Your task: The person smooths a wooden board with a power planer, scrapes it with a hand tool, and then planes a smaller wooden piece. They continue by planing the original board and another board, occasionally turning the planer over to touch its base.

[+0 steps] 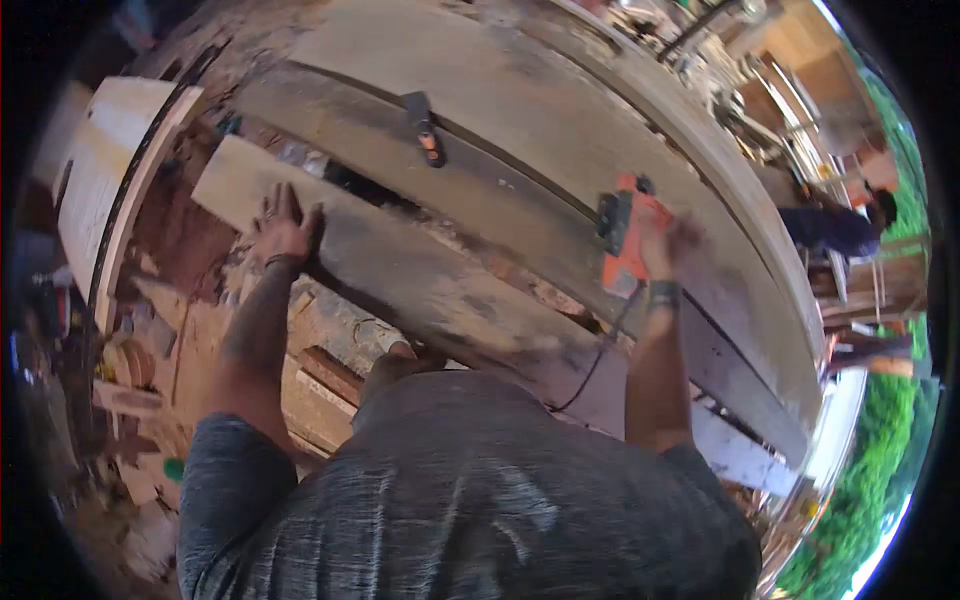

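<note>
My left hand (284, 232) lies with fingers spread on the near plank (375, 240), close to its left end. In my right hand (660, 248) is an orange and black electric planer (628, 235), gripped from above over the planks on the right. My right hand is slightly blurred. From the planer a dark cord (598, 360) trails back toward my body. A small black and orange tool (426, 130) rests on the middle plank (480, 190), beyond my hands.
A wide far board (480, 90) lies beyond the middle plank, with dark gaps between the boards. At left stands a pale board (110, 160) with a dark edge. Wood scraps (130, 365) litter the ground at lower left. Another person (830, 228) is at the far right.
</note>
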The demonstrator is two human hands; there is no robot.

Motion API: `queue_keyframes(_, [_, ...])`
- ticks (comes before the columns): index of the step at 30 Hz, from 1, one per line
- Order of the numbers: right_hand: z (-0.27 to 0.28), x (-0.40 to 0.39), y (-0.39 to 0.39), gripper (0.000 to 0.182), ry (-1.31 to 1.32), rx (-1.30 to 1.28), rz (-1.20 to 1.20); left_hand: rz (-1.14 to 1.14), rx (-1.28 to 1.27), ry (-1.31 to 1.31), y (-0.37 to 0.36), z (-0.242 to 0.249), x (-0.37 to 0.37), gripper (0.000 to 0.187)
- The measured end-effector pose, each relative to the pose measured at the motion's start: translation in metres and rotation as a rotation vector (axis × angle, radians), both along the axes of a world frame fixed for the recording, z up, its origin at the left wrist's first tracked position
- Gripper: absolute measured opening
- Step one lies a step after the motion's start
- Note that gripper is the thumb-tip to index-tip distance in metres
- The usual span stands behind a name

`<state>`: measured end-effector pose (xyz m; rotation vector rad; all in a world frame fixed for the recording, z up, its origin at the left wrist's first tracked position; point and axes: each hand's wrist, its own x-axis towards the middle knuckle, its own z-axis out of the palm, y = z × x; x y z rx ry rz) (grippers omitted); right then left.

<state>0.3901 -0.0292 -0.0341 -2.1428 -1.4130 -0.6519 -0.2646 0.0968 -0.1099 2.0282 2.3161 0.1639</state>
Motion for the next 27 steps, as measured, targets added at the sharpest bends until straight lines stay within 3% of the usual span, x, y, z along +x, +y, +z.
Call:
queue_keyframes(2, [0.041, -0.054, 0.019, 0.059, -0.038, -0.003, 0.111, 0.021, -0.035, -0.018, -0.007, 0.02, 0.017, 0.089])
queue_keyframes(4, [0.059, -0.109, 0.04, 0.065, 0.178, -0.273, 0.221, 0.009, -0.023, -0.018, -0.006, 0.021, 0.017, 0.087])
queue_keyframes(6, [0.093, -0.18, 0.078, 0.072, 0.698, -0.731, 0.542, 0.007, -0.007, -0.021, -0.008, 0.015, 0.013, 0.084])
queue_keyframes(8, [0.043, -0.221, 0.135, 0.076, 0.517, -0.755, 0.731, 0.01, 0.026, -0.028, -0.005, 0.005, 0.008, 0.081])
queue_keyframes(13, [-0.001, -0.31, 0.236, 0.077, 0.314, -0.726, 0.568, -0.001, 0.148, -0.057, -0.005, -0.014, 0.002, 0.073])
queue_keyframes(16, [-0.04, -0.316, 0.272, 0.071, 0.16, -0.775, 0.664, 0.006, 0.138, -0.072, -0.004, -0.008, 0.003, 0.073])
queue_keyframes(19, [-0.031, -0.311, 0.264, 0.06, 0.294, -0.824, 0.661, -0.005, 0.148, -0.065, -0.006, -0.005, 0.004, 0.072])
queue_keyframes(21, [-0.014, -0.303, 0.21, 0.048, 0.381, -0.674, 0.881, -0.016, 0.18, -0.05, -0.004, -0.01, 0.001, 0.072])
queue_keyframes(23, [0.001, -0.297, 0.136, 0.049, 0.414, -0.698, 1.057, -0.011, 0.184, -0.031, -0.005, -0.01, 0.001, 0.072])
queue_keyframes(27, [0.004, -0.293, 0.026, 0.055, 0.109, -0.926, 1.107, 0.014, 0.168, -0.042, -0.006, -0.013, 0.004, 0.075])
